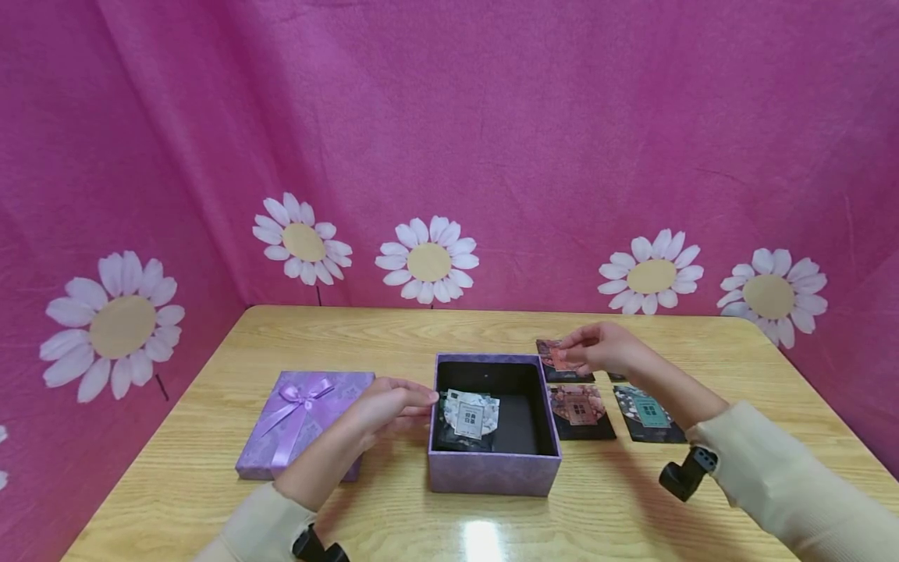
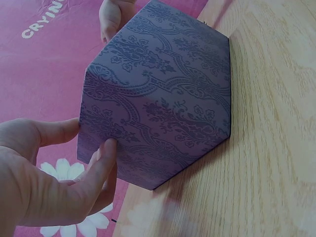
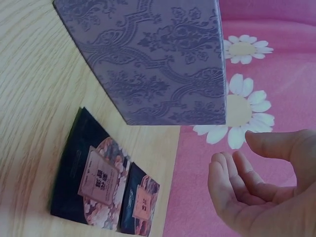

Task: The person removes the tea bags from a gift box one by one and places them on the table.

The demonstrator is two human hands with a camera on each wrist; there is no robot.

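Note:
An open purple patterned box [image 1: 489,473] stands on the table with its black inside showing. Inside, on its left, lies a dark packet with a white floral print [image 1: 472,420], overlapping another dark one. My left hand [image 1: 393,404] touches the box's left wall, fingertips at the rim and on the outer side, fingers fairly straight. Over a dark packet with a red label [image 1: 551,361], right of the box, is my right hand [image 1: 604,349]. Its fingers are loosely bent, with nothing between them in the right wrist view [image 3: 256,182].
Nearer on the right lies a packet with a pink label [image 1: 580,412], beside one with a green label [image 1: 648,412]. Another packet is mostly hidden behind the right forearm. The purple lid [image 1: 344,384] with a ribbon bow lies left of the box. A pink flowered cloth [image 1: 520,156] hangs behind.

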